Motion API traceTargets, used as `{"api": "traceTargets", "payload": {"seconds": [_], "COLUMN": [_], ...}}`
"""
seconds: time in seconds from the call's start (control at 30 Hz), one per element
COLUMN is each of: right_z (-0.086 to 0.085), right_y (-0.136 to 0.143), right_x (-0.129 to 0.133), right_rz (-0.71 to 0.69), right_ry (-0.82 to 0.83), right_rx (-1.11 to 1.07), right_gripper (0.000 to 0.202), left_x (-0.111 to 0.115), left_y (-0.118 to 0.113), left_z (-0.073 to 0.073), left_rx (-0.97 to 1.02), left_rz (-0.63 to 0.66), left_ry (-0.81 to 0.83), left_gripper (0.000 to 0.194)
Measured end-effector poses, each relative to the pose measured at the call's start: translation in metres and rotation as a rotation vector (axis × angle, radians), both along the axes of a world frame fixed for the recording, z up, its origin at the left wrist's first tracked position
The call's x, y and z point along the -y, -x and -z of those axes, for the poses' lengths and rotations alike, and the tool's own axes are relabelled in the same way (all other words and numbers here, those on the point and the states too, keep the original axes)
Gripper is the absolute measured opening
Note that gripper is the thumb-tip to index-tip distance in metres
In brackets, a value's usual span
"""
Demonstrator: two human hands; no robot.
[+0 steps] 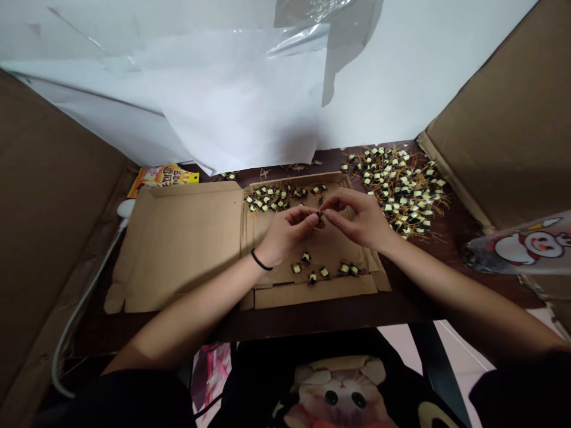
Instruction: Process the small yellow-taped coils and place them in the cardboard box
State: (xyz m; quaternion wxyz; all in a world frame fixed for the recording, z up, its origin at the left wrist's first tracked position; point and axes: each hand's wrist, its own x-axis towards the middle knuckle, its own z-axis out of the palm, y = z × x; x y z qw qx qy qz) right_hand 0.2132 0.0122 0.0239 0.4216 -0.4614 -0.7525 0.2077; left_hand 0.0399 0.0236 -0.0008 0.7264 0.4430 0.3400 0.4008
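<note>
Over the right half of an opened cardboard box (182, 244), my left hand (288, 232) pinches a small dark part (320, 217) between thumb and fingers. My right hand (357, 218) meets it from the right, its thumb and forefinger closed at the same part. Fingertips cover most of that part. Several small black pieces with pale yellow tops (269, 198) are grouped at the back left of this half. More of the same kind (324, 272) lie scattered near its front edge.
A large pile of similar pieces with thin brown wires (401, 187) is at the back right. A clear cup (517, 245) stands at the right, an orange packet (163, 176) at the back left. A white cable (84, 297) runs down the left. Cardboard walls flank the table.
</note>
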Motion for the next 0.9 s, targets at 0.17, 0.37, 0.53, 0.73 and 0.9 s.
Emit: {"api": "traceTargets", "payload": {"seconds": [0.17, 0.37, 0.53, 0.73, 0.9], "right_z": [0.0, 0.004, 0.002, 0.002, -0.002], "right_y": [0.0, 0.002, 0.001, -0.005, -0.008], "right_x": [-0.001, -0.001, 0.0, -0.004, -0.006], "right_rz": [-0.016, 0.052, 0.073, 0.012, -0.02], "right_ry": [-0.009, -0.022, -0.017, 0.047, 0.135], "right_rx": [-0.001, 0.033, 0.053, 0.092, 0.089], "right_gripper": [0.012, 0.016, 0.015, 0.013, 0.013], "left_x": [0.001, 0.0, 0.001, 0.003, 0.002], "left_y": [0.001, 0.0, -0.001, -0.002, -0.002], "left_z": [0.0, 0.002, 0.001, -0.001, 0.002], "left_rx": [-0.019, -0.021, -0.031, -0.069, -0.084], "left_rz": [0.016, 0.016, -0.01, -0.036, -0.029], "left_ry": [-0.022, -0.024, -0.035, -0.072, -0.105], "left_gripper": [0.032, 0.033, 0.032, 0.031, 0.032]}}
